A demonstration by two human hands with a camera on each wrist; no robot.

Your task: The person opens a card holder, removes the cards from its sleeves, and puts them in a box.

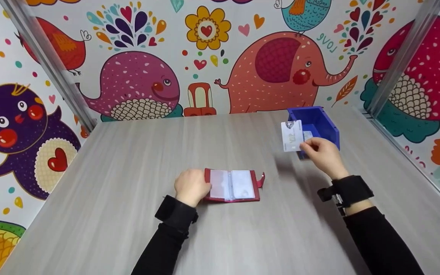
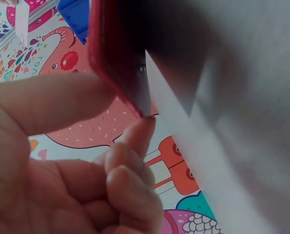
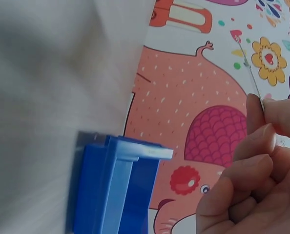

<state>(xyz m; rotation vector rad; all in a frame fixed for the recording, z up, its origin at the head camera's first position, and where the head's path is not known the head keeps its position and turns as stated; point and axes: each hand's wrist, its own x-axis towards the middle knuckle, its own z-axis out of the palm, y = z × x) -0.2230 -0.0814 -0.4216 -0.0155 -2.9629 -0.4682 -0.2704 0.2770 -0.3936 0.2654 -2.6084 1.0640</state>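
A white card (image 1: pixel 291 136) marked VIP is pinched by its lower right corner between the thumb and finger of my right hand (image 1: pixel 324 156). That hand is raised in front of the blue bin (image 1: pixel 330 128); in the right wrist view the card (image 3: pixel 252 78) appears edge-on. My left hand (image 1: pixel 191 186) grips the left edge of a red card holder (image 1: pixel 257 193), lying open on the table with clear sleeves showing. From the left wrist view, thumb and fingers pinch the holder's red cover (image 2: pixel 97 53). At least one more card (image 1: pixel 307 135) shows at the bin.
The bin stands at the back right of the wood-grain table (image 1: pixel 128 160). A strap with a snap (image 1: pixel 261 179) sticks out from the holder's right side. Printed panels (image 1: pixel 204 57) enclose the back and sides, with metal posts (image 1: pixel 399 61) at the corners.
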